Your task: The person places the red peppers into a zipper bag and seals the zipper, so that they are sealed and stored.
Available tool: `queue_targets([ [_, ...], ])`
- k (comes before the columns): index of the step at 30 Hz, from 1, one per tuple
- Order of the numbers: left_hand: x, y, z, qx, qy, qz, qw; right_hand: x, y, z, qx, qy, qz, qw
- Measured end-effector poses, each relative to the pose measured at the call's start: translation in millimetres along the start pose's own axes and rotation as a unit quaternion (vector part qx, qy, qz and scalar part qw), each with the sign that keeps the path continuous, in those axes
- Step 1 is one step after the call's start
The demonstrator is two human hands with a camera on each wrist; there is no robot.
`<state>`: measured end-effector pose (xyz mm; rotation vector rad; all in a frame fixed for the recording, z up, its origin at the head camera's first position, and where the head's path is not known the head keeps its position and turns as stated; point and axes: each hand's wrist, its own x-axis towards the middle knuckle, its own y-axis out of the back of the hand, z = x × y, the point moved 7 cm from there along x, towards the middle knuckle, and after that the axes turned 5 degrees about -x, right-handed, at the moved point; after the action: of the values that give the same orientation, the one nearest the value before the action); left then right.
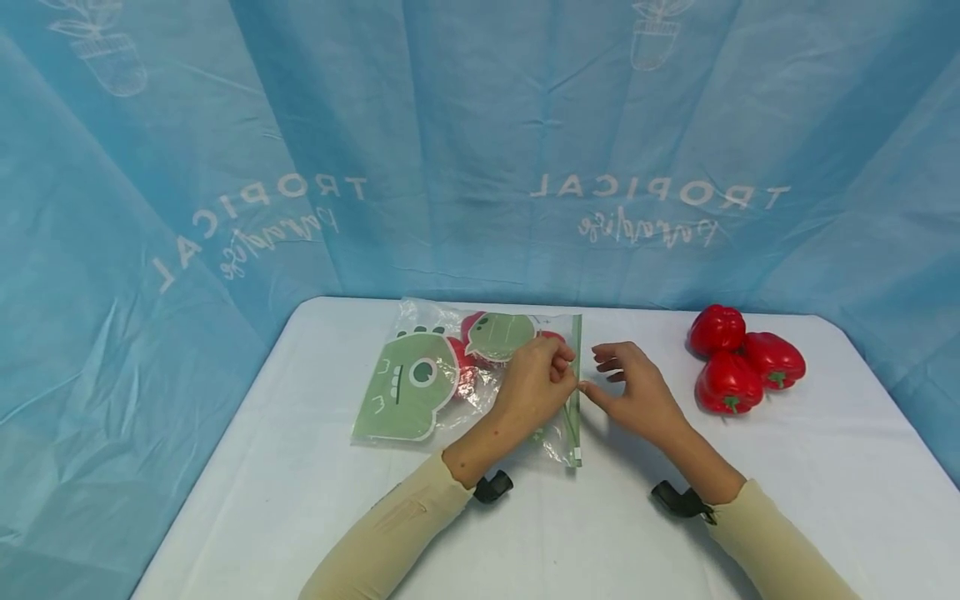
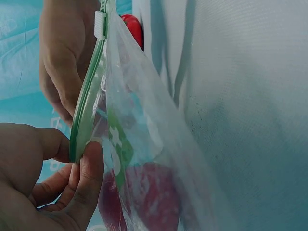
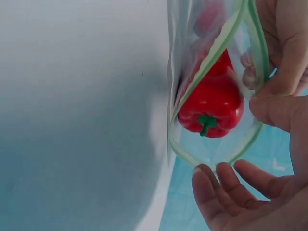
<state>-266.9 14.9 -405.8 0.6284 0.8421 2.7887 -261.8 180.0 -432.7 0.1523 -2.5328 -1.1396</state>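
Table (image 1: pixel 247 517) held a partly filled bag (image 1: pixel 420 387), mouth unsealed.
It lay left of centre; the left hand (image 1: pixel 534 375) pinched its rim (image 1: pixel 575 421), the right hand (image 1: pixel 637 396) gripped nothing, thumb against that rim. Red peppers (image 3: pixel 211 103) were already inside; three loose peppers (image 1: pixel 731 379) sat outside, rightward, and the white slider (image 2: pixel 100 25) had not closed.

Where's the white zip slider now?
Head view: the white zip slider is at the near right corner of the clear zip bag, below the left hand.
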Motion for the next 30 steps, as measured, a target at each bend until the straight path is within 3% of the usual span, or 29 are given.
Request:
queue_targets([
  [13, 0.0, -1.4, -0.9, 0.005, -0.004, 0.0, 1.0, -33.7, 41, 14, -0.063, -0.029, 0.071, 0.9951],
  [19, -0.2, -2.2, -1.0, 0.007, -0.002, -0.002, 1.0, -46.2, 59, 20, -0.093, -0.025, 0.109, 0.9893],
  [30, -0.6, -2.5, -1.1, 0.012, -0.002, -0.002, 0.9999, -62.4, 90, 33, -0.123, -0.066, 0.151, 0.9786],
])
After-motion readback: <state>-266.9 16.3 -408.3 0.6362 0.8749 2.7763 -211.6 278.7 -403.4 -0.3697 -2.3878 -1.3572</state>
